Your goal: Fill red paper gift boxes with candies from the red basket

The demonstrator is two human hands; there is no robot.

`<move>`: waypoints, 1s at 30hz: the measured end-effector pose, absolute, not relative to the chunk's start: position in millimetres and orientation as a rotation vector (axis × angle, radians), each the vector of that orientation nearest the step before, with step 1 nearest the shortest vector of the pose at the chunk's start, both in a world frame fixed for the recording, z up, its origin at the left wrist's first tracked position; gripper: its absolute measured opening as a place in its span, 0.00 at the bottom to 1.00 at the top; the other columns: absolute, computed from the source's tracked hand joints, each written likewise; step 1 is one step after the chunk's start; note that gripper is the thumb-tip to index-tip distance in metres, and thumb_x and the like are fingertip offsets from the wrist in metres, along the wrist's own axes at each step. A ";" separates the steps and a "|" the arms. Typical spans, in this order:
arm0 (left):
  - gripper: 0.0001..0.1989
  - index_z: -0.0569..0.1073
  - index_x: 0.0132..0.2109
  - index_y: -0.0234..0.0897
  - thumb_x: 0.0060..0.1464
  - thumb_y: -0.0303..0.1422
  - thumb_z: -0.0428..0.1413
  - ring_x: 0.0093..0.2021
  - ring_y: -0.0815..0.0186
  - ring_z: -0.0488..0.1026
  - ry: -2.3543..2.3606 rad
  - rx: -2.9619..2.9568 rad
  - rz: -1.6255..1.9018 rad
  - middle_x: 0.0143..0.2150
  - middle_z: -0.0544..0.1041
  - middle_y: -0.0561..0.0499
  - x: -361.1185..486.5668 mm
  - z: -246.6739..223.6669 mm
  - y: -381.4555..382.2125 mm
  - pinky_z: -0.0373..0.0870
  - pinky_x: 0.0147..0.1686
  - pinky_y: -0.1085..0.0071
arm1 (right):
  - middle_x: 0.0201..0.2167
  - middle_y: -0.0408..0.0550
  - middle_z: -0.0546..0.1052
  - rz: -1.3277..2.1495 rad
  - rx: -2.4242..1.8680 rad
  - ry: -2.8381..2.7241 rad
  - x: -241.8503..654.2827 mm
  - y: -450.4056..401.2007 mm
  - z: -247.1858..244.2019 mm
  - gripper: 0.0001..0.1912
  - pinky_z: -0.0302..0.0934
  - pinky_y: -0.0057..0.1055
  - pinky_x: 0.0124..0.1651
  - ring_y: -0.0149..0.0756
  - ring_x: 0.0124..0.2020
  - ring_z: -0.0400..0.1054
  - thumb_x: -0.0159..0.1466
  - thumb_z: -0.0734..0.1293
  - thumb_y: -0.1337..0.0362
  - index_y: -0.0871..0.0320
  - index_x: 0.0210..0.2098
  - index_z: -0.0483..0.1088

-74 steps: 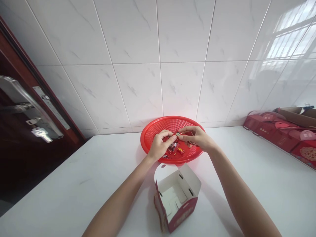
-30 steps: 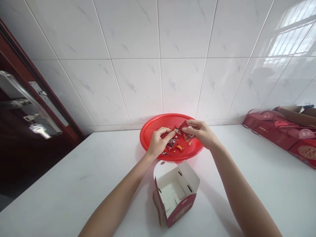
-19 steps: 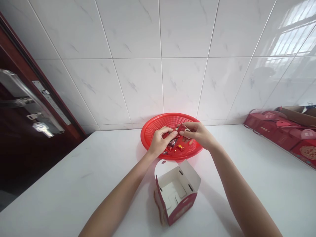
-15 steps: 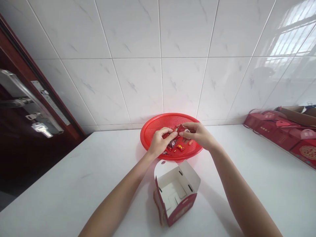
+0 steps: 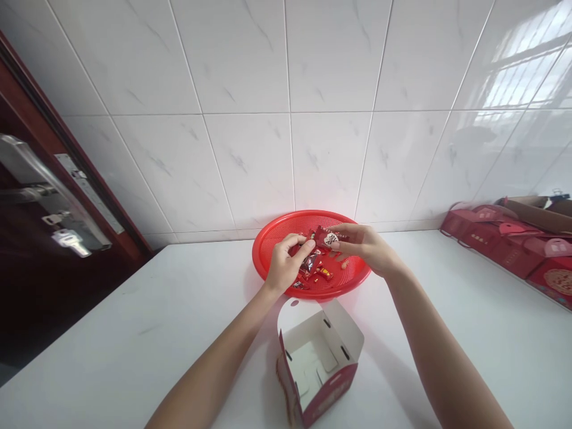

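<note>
Both my hands are over a red mesh basket (image 5: pixel 268 235) that holds several small wrapped candies. A red candy packet (image 5: pixel 328 238) with a pale round label and white letters is raised above the basket, its printed face towards me. My right hand (image 5: pixel 369 249) pinches its right side between thumb and fingers. At its left edge, my left hand (image 5: pixel 285 262) is closed with thumb and forefinger together on the wrapper. Below them lie a dark shiny candy (image 5: pixel 310 262) and a red-yellow candy (image 5: pixel 325 273). In front of the basket stands an open red carton (image 5: pixel 328 396) with a white inside.
Several red gift boxes (image 5: pixel 504 244) line the right side by the tiled wall (image 5: pixel 250 161). An open brown carton (image 5: pixel 536 210) sits behind them. At left is a dark red door with a metal handle (image 5: pixel 27 193) and hanging keys (image 5: pixel 71 241). The white table (image 5: pixel 179 310) carries the basket and boxes.
The packet has turned so that its label shows more fully. My right fingers have shifted slightly to the right and opened a little around it. The view has tilted up slightly.
</note>
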State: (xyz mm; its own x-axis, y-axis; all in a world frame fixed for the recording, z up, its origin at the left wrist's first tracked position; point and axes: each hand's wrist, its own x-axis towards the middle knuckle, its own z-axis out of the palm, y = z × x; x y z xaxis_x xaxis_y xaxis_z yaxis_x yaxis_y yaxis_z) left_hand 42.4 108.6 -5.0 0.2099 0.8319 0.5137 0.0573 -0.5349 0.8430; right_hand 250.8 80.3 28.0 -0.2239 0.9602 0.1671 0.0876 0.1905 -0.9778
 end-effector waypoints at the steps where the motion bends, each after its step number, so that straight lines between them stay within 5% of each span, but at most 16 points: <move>1: 0.14 0.75 0.31 0.38 0.59 0.42 0.59 0.35 0.64 0.70 0.830 1.785 1.390 0.32 0.73 0.51 42.4 -5.2 108.8 0.67 0.40 0.68 | 0.40 0.53 0.82 1.159 -1.040 -1.518 250.3 80.9 27.2 0.25 0.71 0.33 0.30 0.44 0.38 0.78 0.57 0.78 0.51 0.56 0.49 0.78; 8: 0.15 0.73 0.29 0.38 0.59 0.42 0.59 0.35 0.64 0.69 0.817 1.810 1.382 0.31 0.72 0.52 42.8 -4.2 108.3 0.67 0.40 0.68 | 0.34 0.50 0.81 1.142 -1.009 -1.466 248.5 83.1 25.6 0.23 0.70 0.33 0.29 0.39 0.32 0.75 0.54 0.79 0.51 0.58 0.44 0.80; 13: 0.14 0.75 0.31 0.38 0.59 0.43 0.60 0.36 0.63 0.71 0.811 1.802 1.361 0.32 0.74 0.51 43.1 -4.6 108.6 0.67 0.40 0.68 | 0.34 0.49 0.81 1.135 -0.960 -1.456 244.5 79.9 30.3 0.21 0.71 0.35 0.37 0.38 0.33 0.75 0.54 0.79 0.52 0.59 0.41 0.79; 30: 0.28 0.71 0.28 0.37 0.58 0.59 0.55 0.31 0.65 0.66 0.806 1.734 1.254 0.28 0.70 0.52 44.0 -6.3 109.5 0.64 0.33 0.68 | 0.33 0.50 0.80 1.107 -1.004 -1.413 241.5 78.5 32.7 0.20 0.72 0.35 0.35 0.42 0.37 0.75 0.51 0.80 0.52 0.60 0.34 0.77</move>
